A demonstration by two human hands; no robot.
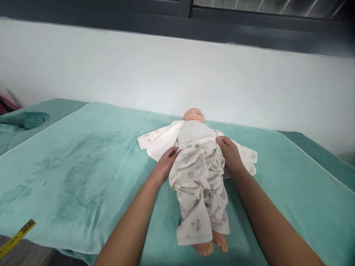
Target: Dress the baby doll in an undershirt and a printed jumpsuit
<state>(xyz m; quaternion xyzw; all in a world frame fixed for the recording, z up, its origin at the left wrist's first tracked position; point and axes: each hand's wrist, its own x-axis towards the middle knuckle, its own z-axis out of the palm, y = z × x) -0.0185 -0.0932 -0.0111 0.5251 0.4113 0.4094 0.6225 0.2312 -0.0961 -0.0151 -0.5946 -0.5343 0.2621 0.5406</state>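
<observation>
White printed trousers (198,177) are pinched by the left hand (165,165) and right hand (230,155); yellow strip (17,238) bears illegible marks.

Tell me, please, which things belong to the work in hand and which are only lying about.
In use:
printed baby trousers
left hand and right hand, at the waistband
baby doll wearing them
printed baby jacket, spread open
green cover underneath

Apparently lying about:
yellow strip with dark markings, lower left
red item, left edge, unclear
</observation>
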